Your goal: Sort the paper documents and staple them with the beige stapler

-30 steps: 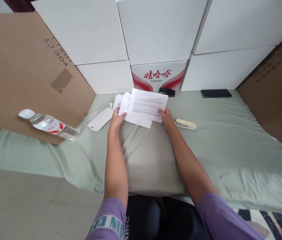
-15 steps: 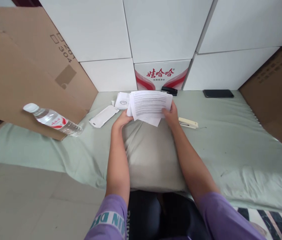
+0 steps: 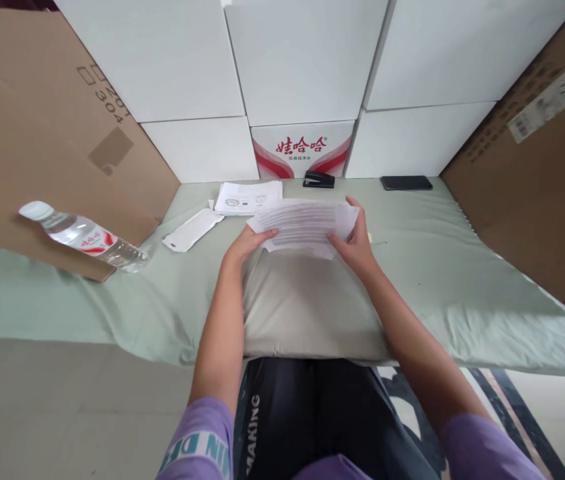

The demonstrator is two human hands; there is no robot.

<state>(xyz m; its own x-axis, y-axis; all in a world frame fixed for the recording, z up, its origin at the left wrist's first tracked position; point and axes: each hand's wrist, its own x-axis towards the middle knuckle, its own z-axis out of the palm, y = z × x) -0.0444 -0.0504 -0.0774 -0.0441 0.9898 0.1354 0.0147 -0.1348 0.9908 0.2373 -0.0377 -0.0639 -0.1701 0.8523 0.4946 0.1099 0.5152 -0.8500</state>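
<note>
Our left hand [image 3: 246, 248] grips the left end of a few printed sheets [image 3: 302, 223], thumb on the face, fingers mostly hidden behind; our right hand [image 3: 358, 245] pinches the right end likewise. The sheets bow between our hands above the cloth [image 3: 312, 307], and their lower edges stand uneven; whether they touch the cloth we cannot tell. We judge the step in hand to be handling these loose sheets as a bundle, and any move from here asks for an even hold at both ends, with light thumbs so the paper does not crease.

Just beyond the left hand lies a stack of papers [image 3: 248, 200], its near right corner overlapped by our sheets in this view, with a white packet [image 3: 193, 230] beside it. A pale thing peeps from behind the right hand, mostly hidden. Farther back, a black stapler [image 3: 319, 179] and a phone [image 3: 406, 183] sit near the white boxes [image 3: 307, 60], which limit reach forward. A bottle [image 3: 87, 237] and cardboard [image 3: 37, 120] bound the left. The easiest room, we think, is toward us, up to the cloth's front edge, and to the right.
</note>
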